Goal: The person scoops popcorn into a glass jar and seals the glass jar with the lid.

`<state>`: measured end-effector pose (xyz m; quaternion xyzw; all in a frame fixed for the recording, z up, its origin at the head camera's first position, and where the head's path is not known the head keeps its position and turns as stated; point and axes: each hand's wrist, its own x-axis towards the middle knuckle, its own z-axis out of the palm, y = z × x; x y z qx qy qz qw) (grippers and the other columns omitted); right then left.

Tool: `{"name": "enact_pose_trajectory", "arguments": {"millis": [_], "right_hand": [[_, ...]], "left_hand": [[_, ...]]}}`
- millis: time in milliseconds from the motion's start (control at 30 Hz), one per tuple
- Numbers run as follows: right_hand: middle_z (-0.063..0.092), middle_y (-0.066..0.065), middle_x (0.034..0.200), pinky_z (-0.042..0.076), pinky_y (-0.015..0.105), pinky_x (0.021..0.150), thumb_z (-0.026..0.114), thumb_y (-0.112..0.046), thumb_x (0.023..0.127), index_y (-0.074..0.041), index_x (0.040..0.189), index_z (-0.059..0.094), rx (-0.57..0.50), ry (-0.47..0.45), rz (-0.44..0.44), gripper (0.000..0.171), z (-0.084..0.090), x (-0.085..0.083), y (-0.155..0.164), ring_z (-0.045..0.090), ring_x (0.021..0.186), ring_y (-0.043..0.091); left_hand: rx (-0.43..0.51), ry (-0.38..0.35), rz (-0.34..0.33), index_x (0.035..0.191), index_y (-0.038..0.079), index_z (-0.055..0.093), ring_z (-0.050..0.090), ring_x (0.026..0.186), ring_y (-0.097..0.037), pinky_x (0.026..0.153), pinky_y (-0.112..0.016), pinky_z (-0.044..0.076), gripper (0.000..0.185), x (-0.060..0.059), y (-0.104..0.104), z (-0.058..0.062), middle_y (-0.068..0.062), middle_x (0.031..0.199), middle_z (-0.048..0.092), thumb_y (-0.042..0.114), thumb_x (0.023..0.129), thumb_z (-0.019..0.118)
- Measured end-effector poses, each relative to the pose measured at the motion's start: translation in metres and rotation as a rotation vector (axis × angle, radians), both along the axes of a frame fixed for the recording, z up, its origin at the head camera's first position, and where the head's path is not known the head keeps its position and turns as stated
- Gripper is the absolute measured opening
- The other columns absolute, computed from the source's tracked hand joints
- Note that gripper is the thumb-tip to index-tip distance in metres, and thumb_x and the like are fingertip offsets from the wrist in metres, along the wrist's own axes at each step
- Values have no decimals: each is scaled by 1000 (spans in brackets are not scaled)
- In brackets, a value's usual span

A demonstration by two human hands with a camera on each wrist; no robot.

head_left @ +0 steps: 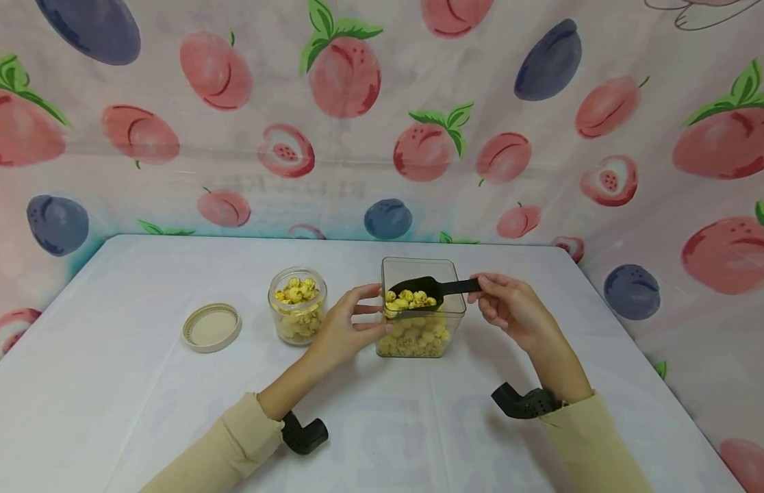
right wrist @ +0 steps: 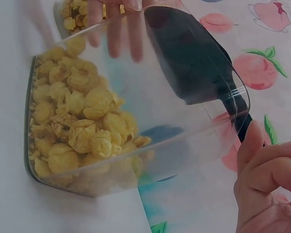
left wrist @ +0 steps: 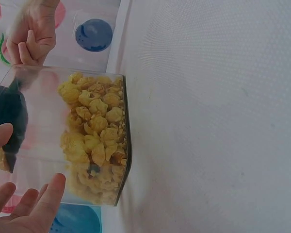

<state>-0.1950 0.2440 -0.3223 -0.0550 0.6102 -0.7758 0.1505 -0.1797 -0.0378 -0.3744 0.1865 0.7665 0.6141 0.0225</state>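
In the head view my right hand [head_left: 511,308] pinches the handle of a black scoop [head_left: 429,286] between thumb and fingers. The scoop lies across the top of a clear square container [head_left: 454,309], its bowl inside with yellow popcorn [head_left: 409,300] on it. More popcorn [head_left: 415,337] fills the container's lower part. My left hand [head_left: 341,329] rests against the container's left side, fingers mostly straight and thumb near the front corner. Through the wall, the right wrist view shows the scoop [right wrist: 189,58] high above the popcorn [right wrist: 77,116]. Left of the container stands a round glass jar [head_left: 322,294] of popcorn.
A beige round lid [head_left: 211,329] lies left of the jar on the white-covered table [head_left: 382,424]. Behind the table hangs a fruit-print cloth [head_left: 234,150]. Black wrist devices [head_left: 304,435] sit below both hands.
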Motion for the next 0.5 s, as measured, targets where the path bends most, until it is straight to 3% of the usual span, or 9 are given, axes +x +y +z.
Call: {"name": "enact_pose_trajectory", "arguments": {"millis": [233,500], "right_hand": [[69,3,73,34,12,39,43,-12,99,-8,97,62,-80,-61,11,19,0,-1,3,45,46,6],[70,4,74,34,12,39,37,-10,101,-5,97,62,-170,-67,56,25,1,-3,5,46,47,7]], "left_hand": [[4,-13,1,137,13,43,55,114,-28,89,-35,53,64,0,0,4,-9,138,45,15,80,73],[9,-26,1,137,13,42,55,115,-28,89,-35,53,65,-1,0,7,-9,139,44,15,80,73]]}}
